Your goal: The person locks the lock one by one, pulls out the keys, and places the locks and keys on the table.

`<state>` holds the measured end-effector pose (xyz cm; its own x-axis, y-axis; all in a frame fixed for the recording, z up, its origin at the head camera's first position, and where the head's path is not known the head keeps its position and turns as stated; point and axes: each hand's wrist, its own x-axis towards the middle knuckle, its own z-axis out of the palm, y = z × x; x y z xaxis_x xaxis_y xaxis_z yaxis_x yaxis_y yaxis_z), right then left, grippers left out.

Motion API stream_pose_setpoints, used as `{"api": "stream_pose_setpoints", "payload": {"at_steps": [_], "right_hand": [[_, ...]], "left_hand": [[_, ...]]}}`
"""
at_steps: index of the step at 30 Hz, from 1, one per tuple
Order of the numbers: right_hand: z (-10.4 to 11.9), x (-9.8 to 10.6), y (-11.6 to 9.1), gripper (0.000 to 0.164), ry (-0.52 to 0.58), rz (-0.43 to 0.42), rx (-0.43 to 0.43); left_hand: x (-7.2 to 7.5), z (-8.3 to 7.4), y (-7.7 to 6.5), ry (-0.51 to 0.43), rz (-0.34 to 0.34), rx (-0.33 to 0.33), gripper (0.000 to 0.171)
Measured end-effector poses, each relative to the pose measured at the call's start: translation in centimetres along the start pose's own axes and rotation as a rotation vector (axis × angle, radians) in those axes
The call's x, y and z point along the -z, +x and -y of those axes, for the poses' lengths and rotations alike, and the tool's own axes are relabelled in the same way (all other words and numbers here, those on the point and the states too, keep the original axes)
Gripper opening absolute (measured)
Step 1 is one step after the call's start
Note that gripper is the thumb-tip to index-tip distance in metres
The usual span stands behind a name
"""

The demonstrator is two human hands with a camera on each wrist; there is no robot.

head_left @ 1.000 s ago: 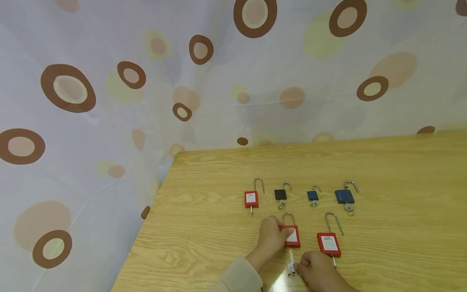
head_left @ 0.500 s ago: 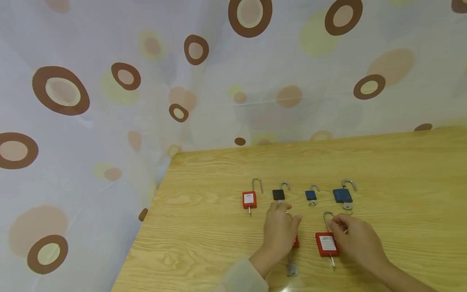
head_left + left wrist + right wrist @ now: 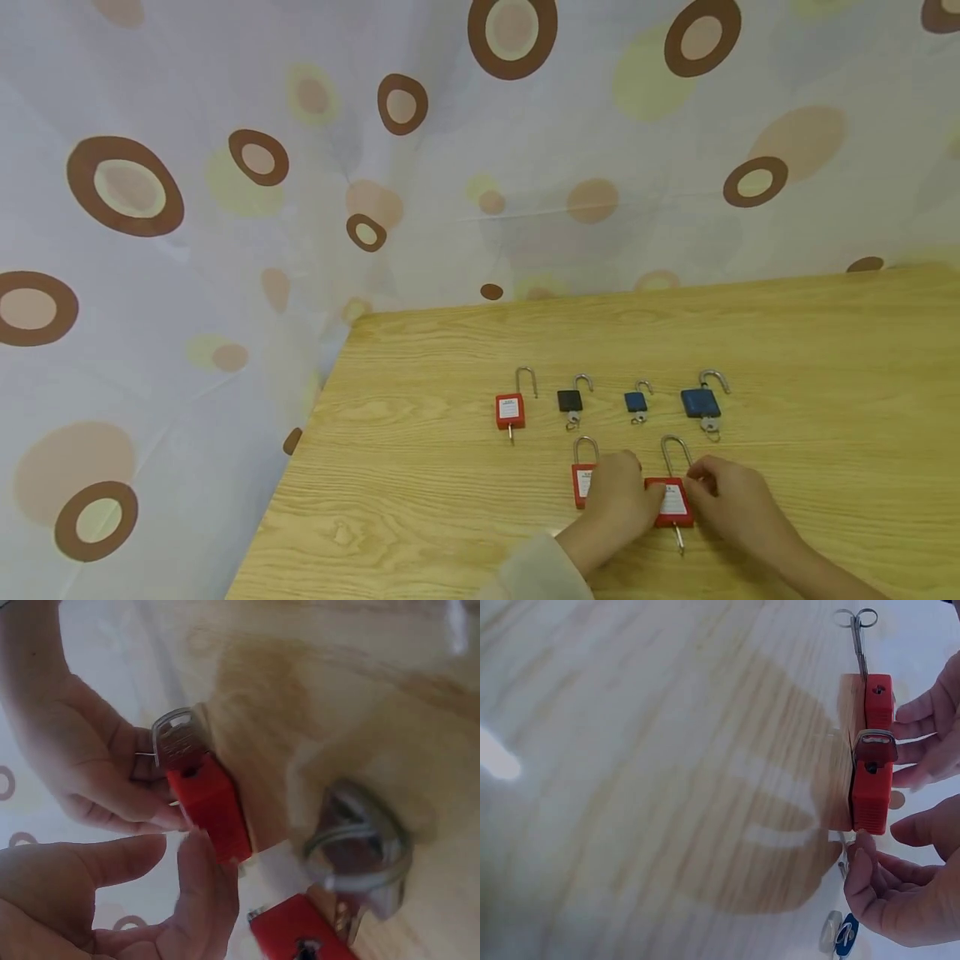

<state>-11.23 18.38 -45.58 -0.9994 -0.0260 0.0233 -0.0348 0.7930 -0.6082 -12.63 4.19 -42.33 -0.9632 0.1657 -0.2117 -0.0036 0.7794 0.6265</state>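
In the head view, my left hand point(image 3: 621, 496) is between two red padlocks. Its thumb overlaps the left edge of the right red padlock point(image 3: 673, 498); a gap shows between thumb and index finger in the left wrist view, where a fingertip meets that padlock's side. Beside its raised shackle point(image 3: 677, 450) is my right hand point(image 3: 738, 500), fingers bent, thumb and index finger apart in the right wrist view. A key point(image 3: 679, 537) sticks out of its bottom. The other red padlock point(image 3: 583, 483), partly behind my left hand, appears to have both shackle legs in its body.
Behind stand another red padlock point(image 3: 510, 410), a black padlock point(image 3: 570, 400), a small blue padlock point(image 3: 635, 402) and a larger blue padlock point(image 3: 701, 403), all with raised shackles and keys in. They lie on a wooden table point(image 3: 420, 467) backed by a patterned curtain point(image 3: 450, 167).
My left hand has left the middle red padlock and moved right to the neighbouring one. My right hand has left the middle padlock's key and come to the right padlock's shackle.
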Motion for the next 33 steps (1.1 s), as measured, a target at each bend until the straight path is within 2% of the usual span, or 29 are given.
{"api": "stream_pose_setpoints", "payload": {"at_steps": [4, 8, 13, 23, 27, 33], "right_hand": [[0.2, -0.2, 0.1, 0.015, 0.023, 0.057, -0.035], [0.5, -0.4, 0.1, 0.019, 0.067, 0.118, -0.096], [1.0, -0.6, 0.0, 0.02, 0.117, 0.145, -0.139], [1.1, -1.1, -0.4, 0.013, 0.182, 0.149, -0.167], [1.0, -1.2, -0.4, 0.013, 0.208, 0.143, -0.175], [1.0, -1.1, -0.7, 0.013, 0.258, 0.143, -0.217]], "left_hand": [[-0.6, -0.1, 0.1, 0.003, 0.024, 0.064, 0.034], [-0.9, 0.0, 0.4, -0.001, 0.004, 0.083, 0.035], [-1.1, -0.1, 0.7, -0.013, -0.01, 0.111, 0.033], [-1.2, 0.2, 0.6, -0.026, -0.026, 0.093, 0.028], [-1.2, 0.2, 0.7, -0.065, -0.026, 0.087, 0.032], [-1.1, 0.4, 0.7, -0.154, -0.042, 0.081, 0.02]]}}
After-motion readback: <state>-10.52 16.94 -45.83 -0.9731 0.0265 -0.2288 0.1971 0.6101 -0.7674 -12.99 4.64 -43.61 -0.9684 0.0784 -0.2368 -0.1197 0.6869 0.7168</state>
